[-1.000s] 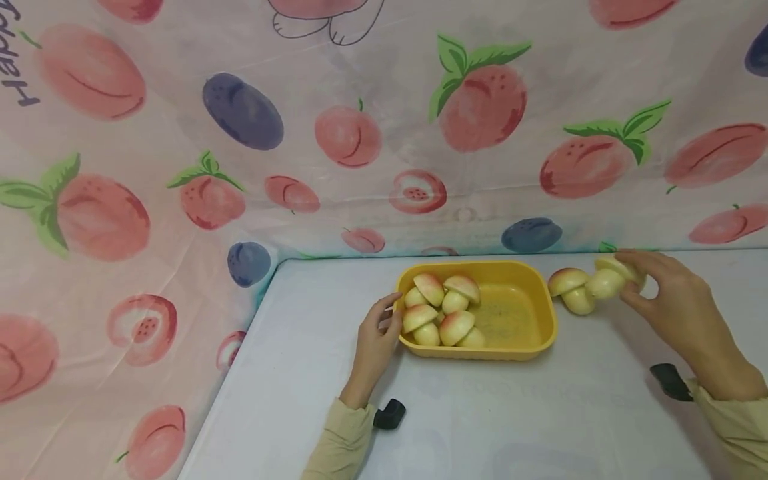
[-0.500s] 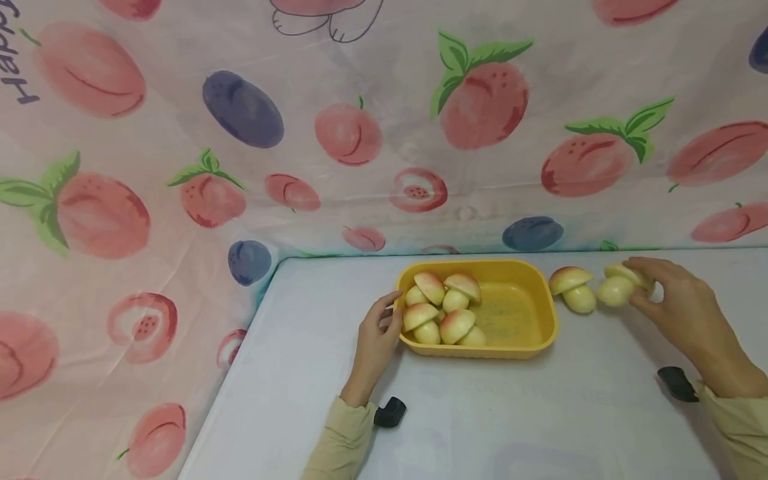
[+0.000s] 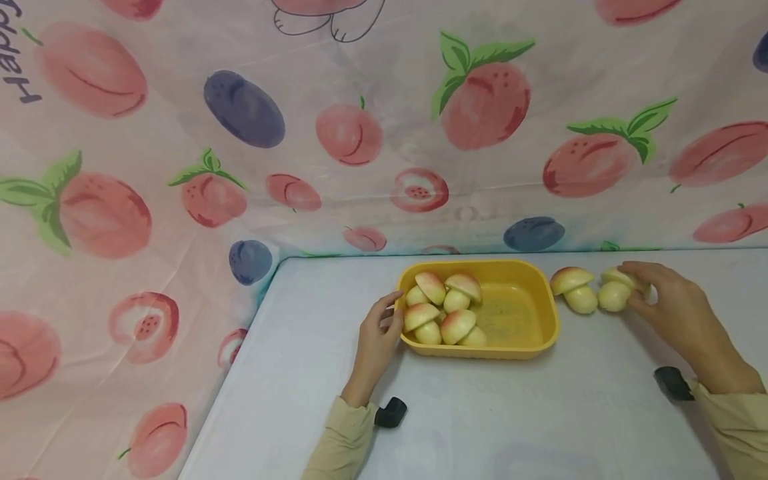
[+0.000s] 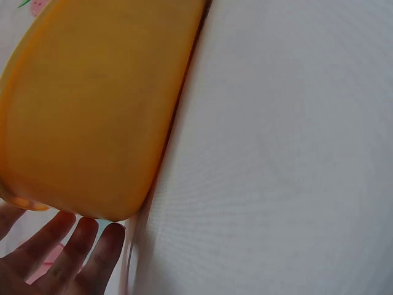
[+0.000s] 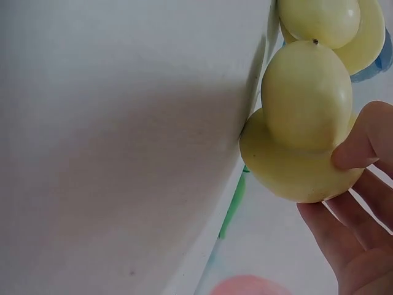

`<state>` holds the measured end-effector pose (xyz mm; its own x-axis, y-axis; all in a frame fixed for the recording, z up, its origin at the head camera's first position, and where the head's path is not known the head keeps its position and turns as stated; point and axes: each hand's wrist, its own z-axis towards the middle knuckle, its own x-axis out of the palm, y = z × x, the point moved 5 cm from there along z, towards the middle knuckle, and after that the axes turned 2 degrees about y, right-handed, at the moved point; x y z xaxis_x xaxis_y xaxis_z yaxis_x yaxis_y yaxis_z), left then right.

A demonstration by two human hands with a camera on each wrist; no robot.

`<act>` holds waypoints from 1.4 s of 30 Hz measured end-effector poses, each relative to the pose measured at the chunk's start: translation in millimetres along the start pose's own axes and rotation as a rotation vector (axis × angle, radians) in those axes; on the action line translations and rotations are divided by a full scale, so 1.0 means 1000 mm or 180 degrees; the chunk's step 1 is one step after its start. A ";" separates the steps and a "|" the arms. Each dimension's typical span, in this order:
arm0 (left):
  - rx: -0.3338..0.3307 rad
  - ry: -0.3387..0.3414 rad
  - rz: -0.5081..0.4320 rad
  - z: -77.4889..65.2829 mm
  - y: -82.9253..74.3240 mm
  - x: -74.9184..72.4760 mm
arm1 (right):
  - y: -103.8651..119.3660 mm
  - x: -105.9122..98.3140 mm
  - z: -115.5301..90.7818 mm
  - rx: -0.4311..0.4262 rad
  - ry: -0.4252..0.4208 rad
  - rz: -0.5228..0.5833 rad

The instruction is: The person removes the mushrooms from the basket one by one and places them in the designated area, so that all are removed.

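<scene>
Cloth (image 3: pixel 384 80) printed with fruit hangs at left and along the back of the white surface (image 3: pixel 288 347). The left hand (image 3: pixel 377 337), fingers mostly straight, touches the left end of the yellow tray (image 3: pixel 510 319). Inside, at least four mushrooms (image 3: pixel 457 325) cluster in the tray's left half. Just past its right end, a loose mushroom (image 3: pixel 574 288) rests tilted on the surface. Beside it, another mushroom (image 3: pixel 615 296), cap up, is pinched between thumb and fingers of the right hand (image 3: pixel 684 310); whether it touches the surface I cannot tell.

A creased beige left sleeve (image 3: pixel 339 439) at lower centre, a matching right sleeve (image 3: pixel 735 423) at lower right; a small black block (image 3: pixel 391 414) (the left one bent) by each cuff (image 3: pixel 358 413).
</scene>
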<state>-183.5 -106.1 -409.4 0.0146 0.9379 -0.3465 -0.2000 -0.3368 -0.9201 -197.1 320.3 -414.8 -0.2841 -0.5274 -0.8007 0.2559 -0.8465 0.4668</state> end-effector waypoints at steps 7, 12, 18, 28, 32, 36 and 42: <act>-0.0009 0.0012 -0.0002 0.000 -0.002 0.000 | 0.001 0.000 0.000 0.0015 0.0041 0.0039; -0.0020 0.0011 0.0003 -0.001 -0.002 0.001 | 0.002 0.001 0.000 0.0029 0.0087 0.0027; 0.0017 0.0018 0.0010 -0.001 -0.002 0.002 | 0.007 -0.004 -0.002 -0.0075 0.0015 -0.0054; 0.0011 0.0016 0.0011 -0.001 -0.002 0.001 | 0.034 -0.011 0.001 -0.0059 0.0089 -0.0034; 0.0007 0.0008 0.0002 -0.001 -0.001 0.001 | 0.046 -0.010 0.002 -0.0145 0.0041 -0.0074; -0.0003 0.0013 -0.0023 -0.001 0.000 0.001 | 0.057 -0.009 0.003 -0.0326 -0.0050 -0.0050; -0.0009 0.0001 -0.0051 -0.001 0.000 0.000 | 0.073 -0.007 0.006 -0.0515 -0.0109 -0.0039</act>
<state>-182.3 -106.2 -409.8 0.0181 0.9432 -0.3318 -0.1970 -0.3220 -0.9260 -181.9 262.0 -373.1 -0.3188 -0.5216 -0.7914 0.3969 -0.8317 0.3883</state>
